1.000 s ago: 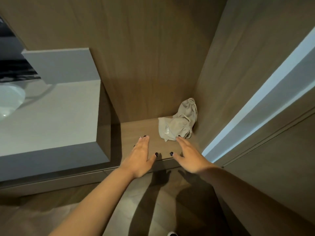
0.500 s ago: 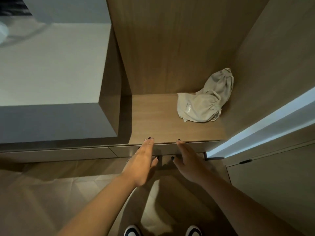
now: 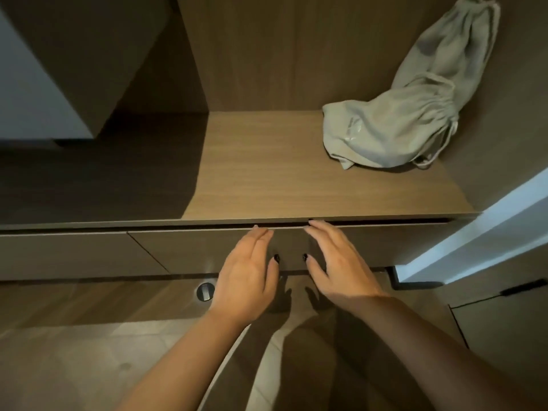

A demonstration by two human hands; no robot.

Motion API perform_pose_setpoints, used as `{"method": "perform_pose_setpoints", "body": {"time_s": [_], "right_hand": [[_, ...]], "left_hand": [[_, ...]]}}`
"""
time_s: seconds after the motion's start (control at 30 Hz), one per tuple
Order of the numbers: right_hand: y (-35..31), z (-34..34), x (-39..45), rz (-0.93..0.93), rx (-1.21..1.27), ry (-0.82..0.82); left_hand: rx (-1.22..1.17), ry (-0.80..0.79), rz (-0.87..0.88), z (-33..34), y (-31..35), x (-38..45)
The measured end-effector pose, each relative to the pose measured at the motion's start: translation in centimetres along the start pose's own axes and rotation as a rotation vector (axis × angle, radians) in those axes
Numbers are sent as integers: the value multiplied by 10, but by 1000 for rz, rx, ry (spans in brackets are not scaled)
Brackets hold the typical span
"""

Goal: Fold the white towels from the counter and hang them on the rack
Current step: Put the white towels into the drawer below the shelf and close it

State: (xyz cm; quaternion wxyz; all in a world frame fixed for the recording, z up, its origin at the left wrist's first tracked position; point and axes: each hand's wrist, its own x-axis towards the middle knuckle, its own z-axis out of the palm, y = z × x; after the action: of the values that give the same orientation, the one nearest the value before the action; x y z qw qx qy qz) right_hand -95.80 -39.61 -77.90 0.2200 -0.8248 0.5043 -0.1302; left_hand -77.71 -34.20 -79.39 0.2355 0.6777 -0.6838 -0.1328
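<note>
Two forearms reach toward wooden shelf [image 3: 296, 173] in alcove. Drawer front [image 3: 207, 250] below shelf edge. Pale drawstring cloth bag [image 3: 400, 126] slumped in shelf's back right corner. Left hand [image 3: 246, 277] and right hand [image 3: 335, 262] flat, fingers straight, fingertips at drawer's top edge, holding nothing. Towels not visible.

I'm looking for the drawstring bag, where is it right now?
In the head view, the pale cloth drawstring bag lies on the wooden shelf, at its back right corner, leaning against the right wall, beyond both hands.
</note>
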Motion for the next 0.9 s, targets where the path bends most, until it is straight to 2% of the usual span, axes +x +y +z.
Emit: {"method": "perform_pose_setpoints", "body": {"time_s": [0.13, 0.23, 0.37, 0.67, 0.77, 0.9], "right_hand": [[39, 45, 11, -100, -18, 133], [61, 76, 18, -118, -47, 243], [70, 95, 26, -150, -118, 370], [66, 101, 46, -128, -405, 457], [66, 101, 41, -156, -466, 494], [63, 94, 29, -170, -426, 484]], "left_hand": [[-9, 274, -33, 46, -30, 15], [37, 342, -12, 69, -44, 24], [158, 337, 60, 84, -52, 29], [418, 321, 82, 97, -60, 44], [391, 335, 165, 89, -64, 39], [278, 280, 219, 81, -63, 28]]}}
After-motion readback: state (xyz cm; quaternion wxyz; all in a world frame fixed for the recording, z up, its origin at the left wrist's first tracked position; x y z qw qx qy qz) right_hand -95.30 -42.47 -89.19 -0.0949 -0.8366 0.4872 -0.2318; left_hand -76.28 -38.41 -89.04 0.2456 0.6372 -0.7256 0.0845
